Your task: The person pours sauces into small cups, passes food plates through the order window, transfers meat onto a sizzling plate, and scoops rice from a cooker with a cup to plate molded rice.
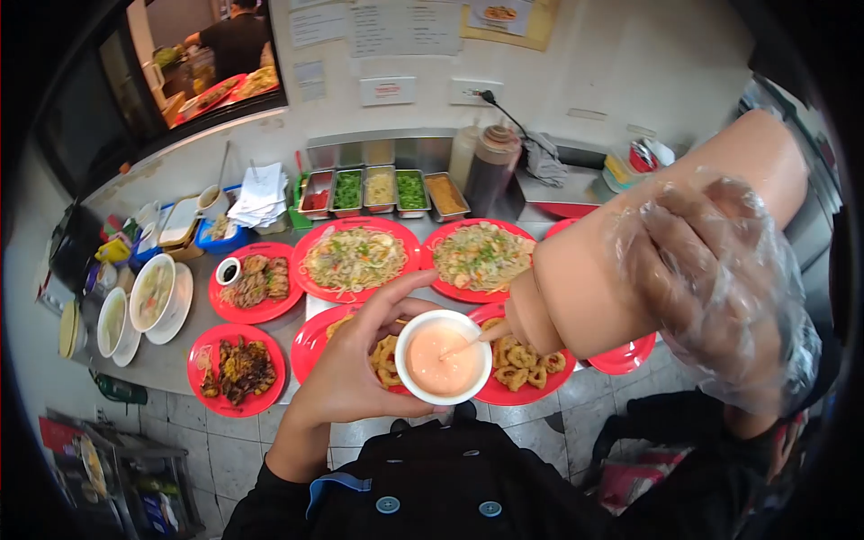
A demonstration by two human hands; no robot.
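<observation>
My left hand [346, 378] is bare and closed round a small white sauce cup [481, 382], which holds pinkish-orange sauce [432, 369]. In a clear plastic glove, my right hand [706, 270] grips a large squeeze bottle [585, 288] full of the same coloured sauce. The bottle is tipped to the left, its nozzle [493, 333] over the cup, and a thin stream runs from it into the sauce. Beneath the cup and bottle are red plates of fried rings [517, 369], partly hidden by my left hand and the cup.
Red plates of noodles [355, 258] and meat dishes [238, 369] cover the counter. Behind them stand metal containers of chopped toppings [380, 189] and two more bottles [493, 162]. Soup bowls [155, 292] are at left. Through a window, a person [236, 40] stands beyond the wall.
</observation>
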